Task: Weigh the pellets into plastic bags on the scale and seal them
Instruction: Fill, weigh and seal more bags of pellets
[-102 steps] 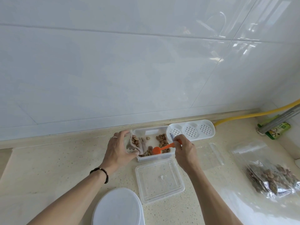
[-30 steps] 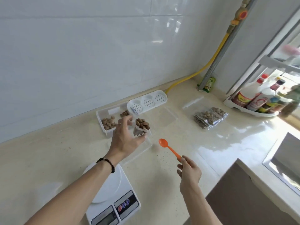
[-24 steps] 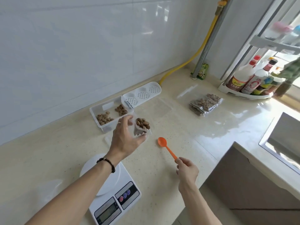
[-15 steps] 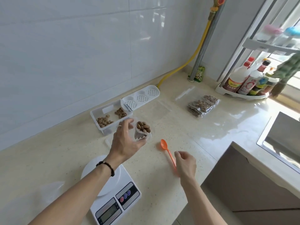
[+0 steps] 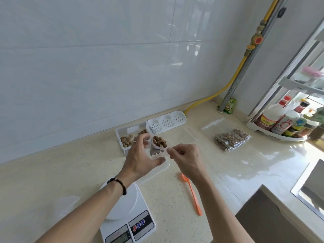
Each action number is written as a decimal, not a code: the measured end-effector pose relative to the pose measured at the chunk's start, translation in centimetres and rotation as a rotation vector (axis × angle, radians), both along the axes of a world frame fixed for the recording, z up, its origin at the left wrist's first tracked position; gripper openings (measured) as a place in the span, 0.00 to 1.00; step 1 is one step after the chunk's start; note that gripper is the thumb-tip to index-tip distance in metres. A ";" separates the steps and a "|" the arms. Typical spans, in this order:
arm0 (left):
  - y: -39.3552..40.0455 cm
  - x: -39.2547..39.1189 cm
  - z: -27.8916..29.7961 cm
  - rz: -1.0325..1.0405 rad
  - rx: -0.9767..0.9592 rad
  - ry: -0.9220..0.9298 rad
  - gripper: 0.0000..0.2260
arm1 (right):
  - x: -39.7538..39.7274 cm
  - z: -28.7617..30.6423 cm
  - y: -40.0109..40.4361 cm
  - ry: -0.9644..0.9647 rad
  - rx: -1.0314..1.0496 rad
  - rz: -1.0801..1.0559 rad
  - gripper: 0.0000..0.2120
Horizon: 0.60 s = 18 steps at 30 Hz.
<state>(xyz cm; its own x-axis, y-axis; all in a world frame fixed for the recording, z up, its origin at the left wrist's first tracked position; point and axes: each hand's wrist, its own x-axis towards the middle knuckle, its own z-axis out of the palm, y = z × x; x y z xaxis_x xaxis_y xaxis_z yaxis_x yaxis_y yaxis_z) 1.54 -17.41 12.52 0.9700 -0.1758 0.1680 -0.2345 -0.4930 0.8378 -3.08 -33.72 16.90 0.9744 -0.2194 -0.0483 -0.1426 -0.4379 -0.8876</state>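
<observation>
Wide beige countertop fills the view, white scale sitting at its near edge under the left forearm. Up by the wall, the clear tub with loose pellets in it. Off to the right, a filled bag lying flat. Centre stage: left hand curled round a small plastic bag (pellets heaped at its open mouth), held up above the counter. Right hand pinches the bag's top edge, fingers tight. Orange spoon lies alone on the counter, below the right wrist.
</observation>
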 end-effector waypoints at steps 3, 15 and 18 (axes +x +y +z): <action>0.6 0.1 0.3 -0.029 -0.018 0.026 0.41 | 0.3 0.1 0.1 0.003 0.017 -0.010 0.10; 1.9 1.2 1.9 0.094 -0.253 -0.017 0.07 | 1.9 1.1 0.5 0.002 0.008 0.024 0.11; 2.8 1.8 1.9 0.073 -0.265 -0.007 0.08 | 2.3 1.5 0.9 -0.002 0.002 0.043 0.11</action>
